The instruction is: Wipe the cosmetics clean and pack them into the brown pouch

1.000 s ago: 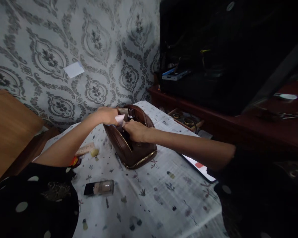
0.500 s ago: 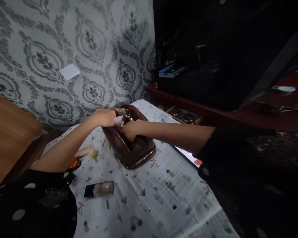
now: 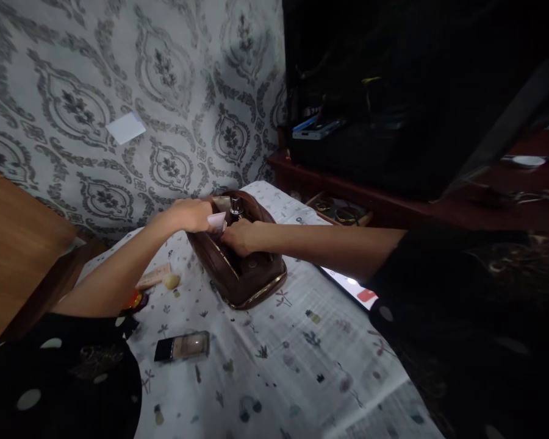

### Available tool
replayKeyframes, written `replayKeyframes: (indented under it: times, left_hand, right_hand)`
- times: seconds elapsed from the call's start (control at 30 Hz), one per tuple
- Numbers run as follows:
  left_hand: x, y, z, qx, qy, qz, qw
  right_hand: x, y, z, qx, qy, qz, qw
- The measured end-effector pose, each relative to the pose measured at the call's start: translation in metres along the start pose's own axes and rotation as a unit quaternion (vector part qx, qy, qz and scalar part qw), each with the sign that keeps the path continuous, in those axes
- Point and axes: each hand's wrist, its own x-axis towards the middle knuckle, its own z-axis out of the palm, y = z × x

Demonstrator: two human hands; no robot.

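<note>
A brown leather bag [image 3: 256, 285] with gold zips lies unzipped on the patterned cloth. My left hand [image 3: 190, 215] is closed over its left rim, with the fingertips hidden inside. Into the opening reaches my right hand [image 3: 241, 236], fingers curled down; what they hold, if anything, is hidden. Right beside those fingers a pale pink tube [image 3: 216, 220] sticks up. A dark bottle with a shiny silver cap [image 3: 235, 206] stands in the bag behind my right hand.
On the cloth [image 3: 274, 378] lie a black-capped foundation bottle [image 3: 183, 346], a yellowish round item [image 3: 172, 280], a pinkish tube [image 3: 154, 276] and a red-orange item [image 3: 135, 300]. A lit phone or tablet [image 3: 343, 281] lies under my right forearm. A dark red shelf [image 3: 302, 172] borders the right.
My right hand has shifted slightly within the bag, its fingers sitting a little higher. My left hand stays on the rim. The view has moved slightly.
</note>
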Motion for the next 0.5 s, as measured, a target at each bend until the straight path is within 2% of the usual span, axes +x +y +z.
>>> replayKeyframes:
  times: [0.2,0.37,0.5]
  left_hand:
    - [0.001,-0.004,-0.002,-0.009,-0.017,0.011,1.0]
    - [0.003,-0.013,-0.001,-0.076,-0.022,0.038,0.996]
    - [0.003,-0.015,-0.001,-0.146,-0.024,0.059,0.987]
  right_hand:
    - [-0.018,0.003,-0.019,0.015,-0.054,0.012,0.998]
    - [-0.033,0.019,-0.025,0.055,-0.009,-0.021,0.998]
    - [-0.042,0.022,-0.022,0.049,0.015,-0.011,0.999]
